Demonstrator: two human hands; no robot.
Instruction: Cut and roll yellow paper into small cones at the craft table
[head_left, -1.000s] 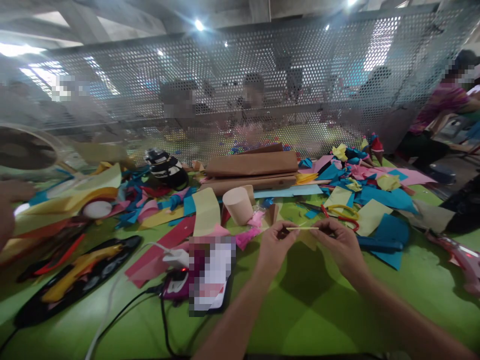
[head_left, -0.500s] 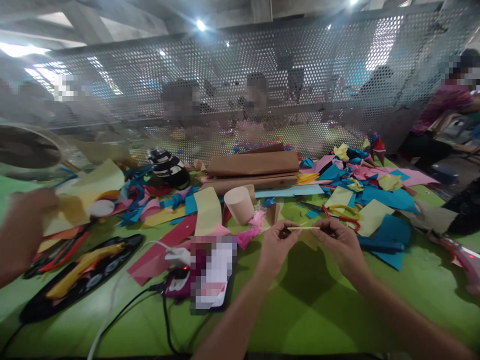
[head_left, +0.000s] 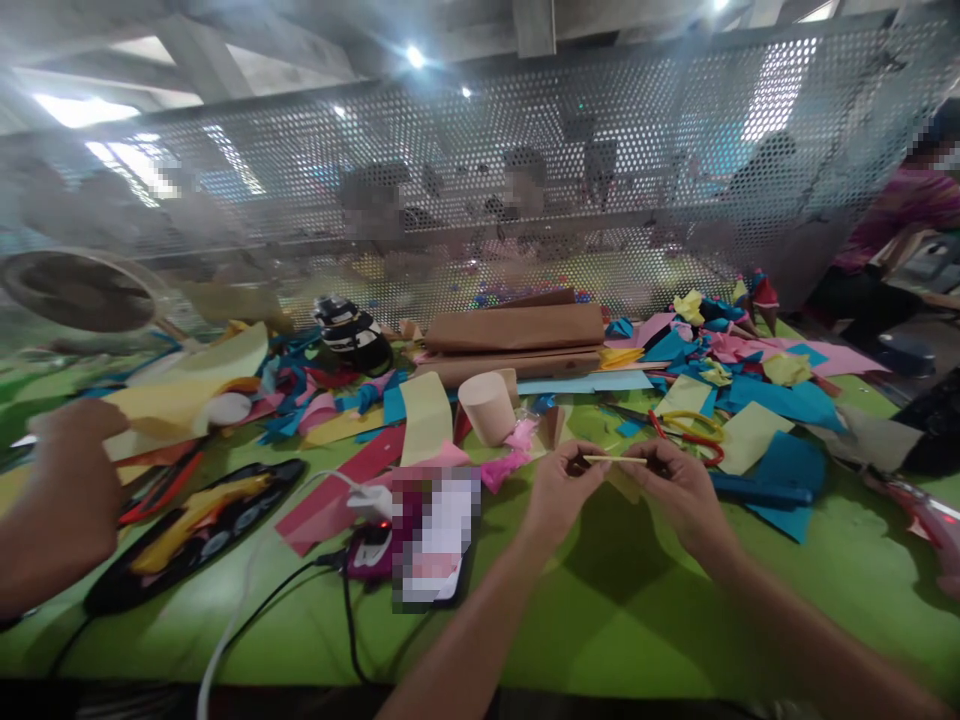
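Note:
Near the middle of the green table, my left hand (head_left: 561, 490) and my right hand (head_left: 681, 490) face each other, raised a little above the surface. Between their thumbs and fingers they pinch a small yellow piece of paper (head_left: 615, 459), seen nearly edge-on as a thin pale line. A pink crumpled paper piece (head_left: 501, 470) lies just left of my left hand. Beyond my right hand are scissors with red and yellow handles (head_left: 694, 430). A dark blue tool-like object (head_left: 769, 488) rests to its right on blue paper.
A phone (head_left: 439, 540), a power strip (head_left: 367, 545) and cables lie to the left. Paper scraps, a cream-coloured roll (head_left: 487, 408) and folded brown paper (head_left: 517, 328) line the back before a perforated metal screen. Another person's arm (head_left: 67, 500) reaches in at left; a glue gun-like tool (head_left: 919, 515) lies right.
The view has turned slightly left, so things appear farther right. My hands keep the same pinch on the yellow paper. The other person's arm at left has shifted.

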